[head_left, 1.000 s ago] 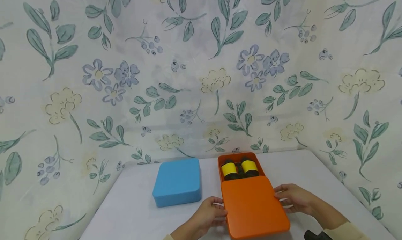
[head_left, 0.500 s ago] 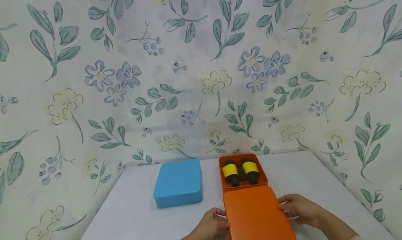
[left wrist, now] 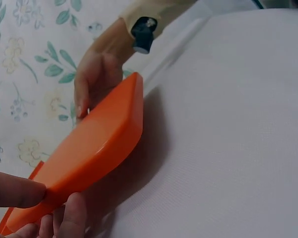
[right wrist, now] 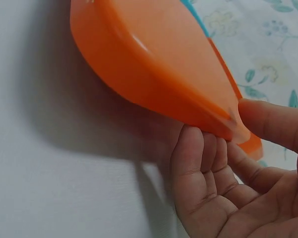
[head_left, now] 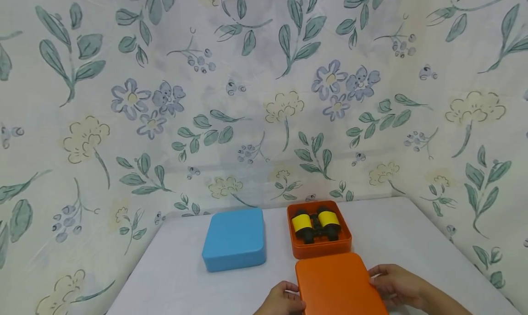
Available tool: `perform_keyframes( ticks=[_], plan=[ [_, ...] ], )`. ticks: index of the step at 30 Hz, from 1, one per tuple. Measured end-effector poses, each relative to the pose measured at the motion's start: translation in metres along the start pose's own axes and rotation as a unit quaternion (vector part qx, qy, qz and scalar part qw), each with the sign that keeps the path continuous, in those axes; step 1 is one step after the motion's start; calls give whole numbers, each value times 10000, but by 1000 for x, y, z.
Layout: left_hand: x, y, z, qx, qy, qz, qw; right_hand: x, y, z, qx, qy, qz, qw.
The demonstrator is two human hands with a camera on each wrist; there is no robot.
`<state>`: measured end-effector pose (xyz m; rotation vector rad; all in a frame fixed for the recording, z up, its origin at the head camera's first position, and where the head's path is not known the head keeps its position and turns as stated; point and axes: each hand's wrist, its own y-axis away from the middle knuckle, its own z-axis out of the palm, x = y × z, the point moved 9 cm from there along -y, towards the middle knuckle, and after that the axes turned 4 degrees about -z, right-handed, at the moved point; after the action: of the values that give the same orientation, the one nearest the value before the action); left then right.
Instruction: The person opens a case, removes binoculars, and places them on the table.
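Both hands hold an orange lid [head_left: 336,283] just above the white table near its front edge. My left hand [head_left: 282,301] pinches its left edge, thumb on top and fingers beneath. My right hand [head_left: 396,285] grips the right edge the same way. In the left wrist view the lid [left wrist: 94,148] hangs tilted over its shadow. The right wrist view shows the lid [right wrist: 154,64] from below, with my thumb [right wrist: 273,124] on top of it. Just beyond the lid, the orange box [head_left: 321,250] stands uncovered, with yellow and black binoculars [head_left: 315,223] lying in it.
A closed blue box [head_left: 234,238] sits on the table [head_left: 173,278] to the left of the orange box. A floral cloth [head_left: 264,99] hangs behind and to both sides of the table.
Both hands have drawn the orange lid toward me, off the orange box. The binoculars, half covered before, now show fully.
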<state>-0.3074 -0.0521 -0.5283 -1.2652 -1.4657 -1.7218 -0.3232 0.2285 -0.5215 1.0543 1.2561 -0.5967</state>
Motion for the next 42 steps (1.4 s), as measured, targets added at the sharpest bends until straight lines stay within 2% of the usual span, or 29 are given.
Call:
perform_keyframes(
  ticks=[2, 6, 15, 23, 27, 32, 34, 39, 42],
  plan=[
    [-1, 1, 1, -15, -15, 56, 10000, 2, 0, 2, -151, -37, 34, 9999],
    [-2, 2, 1, -25, -109, 128, 9999, 5, 1, 3, -186, -35, -16, 9998],
    [5, 3, 1, 2, -748, 213, 9970, 4, 2, 2, 291, 373, -97, 9988],
    [4, -3, -1, 146, -1445, 191, 9892, 14, -10, -4, 415, 771, 50, 9961],
    [5, -5, -2, 67, -1629, 228, 9864, 20, -16, -8, 545, 1042, 117, 9930],
    [1, -10, -5, -99, -1860, -128, 9824, 17, -17, -6, 719, 1394, 283, 9872],
    [0, -11, -6, -68, -1938, -262, 9807, 14, -15, -4, 819, 1527, 398, 9841],
    [3, -8, -5, 140, -2091, -223, 9775, 4, -9, 2, 1209, 1830, 529, 9742],
    [5, -8, -5, 138, -2234, -207, 9744, 1, -7, 4, 1309, 1904, 550, 9714]
  ],
)
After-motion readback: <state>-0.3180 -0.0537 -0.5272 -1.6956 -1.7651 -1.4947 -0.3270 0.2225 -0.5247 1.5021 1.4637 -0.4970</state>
